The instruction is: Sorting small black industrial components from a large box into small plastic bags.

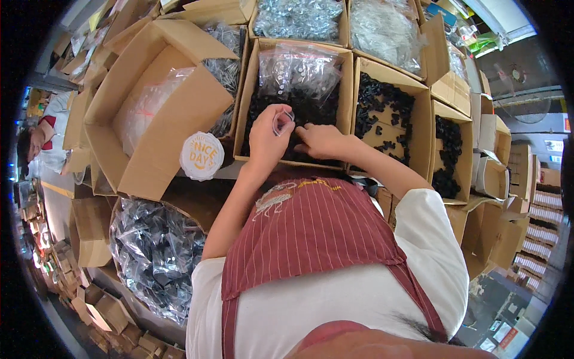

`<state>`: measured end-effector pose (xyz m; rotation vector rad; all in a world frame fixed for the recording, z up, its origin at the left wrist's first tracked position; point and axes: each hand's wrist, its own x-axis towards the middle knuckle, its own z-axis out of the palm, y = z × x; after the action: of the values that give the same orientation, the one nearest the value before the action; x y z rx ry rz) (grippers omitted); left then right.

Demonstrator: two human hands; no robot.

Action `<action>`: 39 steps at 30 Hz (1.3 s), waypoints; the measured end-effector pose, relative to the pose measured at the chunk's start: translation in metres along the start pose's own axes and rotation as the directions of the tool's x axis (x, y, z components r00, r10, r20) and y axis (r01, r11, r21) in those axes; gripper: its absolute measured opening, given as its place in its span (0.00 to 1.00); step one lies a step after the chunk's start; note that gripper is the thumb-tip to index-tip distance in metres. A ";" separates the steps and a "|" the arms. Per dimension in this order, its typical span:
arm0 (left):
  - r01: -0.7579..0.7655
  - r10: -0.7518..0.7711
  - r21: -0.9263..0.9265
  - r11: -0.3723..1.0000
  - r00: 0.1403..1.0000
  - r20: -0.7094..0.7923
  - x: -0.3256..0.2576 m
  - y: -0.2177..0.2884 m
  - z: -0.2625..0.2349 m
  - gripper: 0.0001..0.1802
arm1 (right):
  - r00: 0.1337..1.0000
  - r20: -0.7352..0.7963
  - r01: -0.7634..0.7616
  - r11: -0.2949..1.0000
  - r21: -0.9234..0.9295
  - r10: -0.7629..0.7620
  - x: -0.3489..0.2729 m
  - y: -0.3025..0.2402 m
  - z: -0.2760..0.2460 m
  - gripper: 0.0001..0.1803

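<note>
My left hand [268, 139] holds a small clear plastic bag [282, 121] pinched at its mouth, over a cardboard box [247, 90] of small black parts. My right hand [320, 140] reaches flat into the same box, fingers down among the black parts [311, 110]; whether it grips any is hidden. A large clear bag of small metal pieces [297, 70] lies at the back of that box.
More open boxes surround it: black plastic clips [385, 107] to the right, clear bags of parts [299, 18] behind, an open box with a plastic bag [149, 105] and a round white sticker [201, 155] to the left. A drum of bagged black parts [156, 254] stands lower left. Another person [42, 140] sits far left.
</note>
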<state>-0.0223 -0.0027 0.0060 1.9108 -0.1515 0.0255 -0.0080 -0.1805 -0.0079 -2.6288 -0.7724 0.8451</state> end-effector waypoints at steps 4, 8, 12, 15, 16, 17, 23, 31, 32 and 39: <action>0.007 -0.013 -0.080 0.997 0.997 -0.074 -0.002 0.004 -0.003 0.17 | 0.971 -0.239 -0.004 1.000 0.031 0.012 -0.016 -0.006 -0.027 0.26; 0.003 -0.024 -0.172 0.985 0.992 -0.120 -0.004 0.001 -0.007 0.16 | 0.932 -0.347 0.061 0.900 0.432 0.103 -0.015 0.013 -0.040 0.27; -0.010 -0.013 -0.145 0.989 0.987 -0.157 -0.003 0.002 -0.006 0.16 | 0.996 0.019 -0.021 0.027 0.999 0.083 -0.032 0.014 -0.069 0.31; -0.020 -0.004 -0.134 0.991 0.985 -0.174 -0.005 0.005 -0.007 0.15 | 0.997 -0.040 0.069 -0.479 0.875 0.071 -0.030 0.015 -0.064 0.36; -0.028 0.002 -0.135 0.990 0.981 -0.193 -0.005 0.008 -0.007 0.15 | 0.997 -0.041 0.076 -0.635 0.769 0.071 -0.030 0.014 -0.063 0.37; -0.024 -0.003 -0.139 0.990 0.982 -0.188 -0.007 0.011 -0.007 0.15 | 0.996 -0.039 0.081 -0.638 0.766 0.079 -0.031 0.011 -0.063 0.37; -0.061 0.021 -0.191 0.980 0.979 -0.205 -0.007 0.011 -0.006 0.16 | 0.996 -0.073 -0.004 -0.837 0.547 -0.053 -0.044 -0.009 -0.072 0.32; -0.055 0.031 -0.124 0.991 0.981 -0.191 -0.006 0.008 -0.005 0.17 | 0.981 -0.188 0.099 -0.713 0.695 -0.047 -0.048 -0.016 -0.073 0.30; -0.042 0.016 -0.130 0.991 0.982 -0.191 -0.006 0.008 -0.006 0.17 | 0.981 -0.190 0.100 -0.711 0.696 -0.048 -0.047 -0.016 -0.072 0.30; -0.060 0.042 -0.091 0.994 0.982 -0.184 -0.006 0.009 -0.008 0.17 | 0.966 -0.229 0.067 -0.741 0.669 -0.120 -0.050 -0.017 -0.073 0.36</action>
<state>-0.0288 0.0025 0.0168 1.7977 -0.0769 0.2225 -0.0054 -0.2015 0.0797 -0.3320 0.1109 0.7124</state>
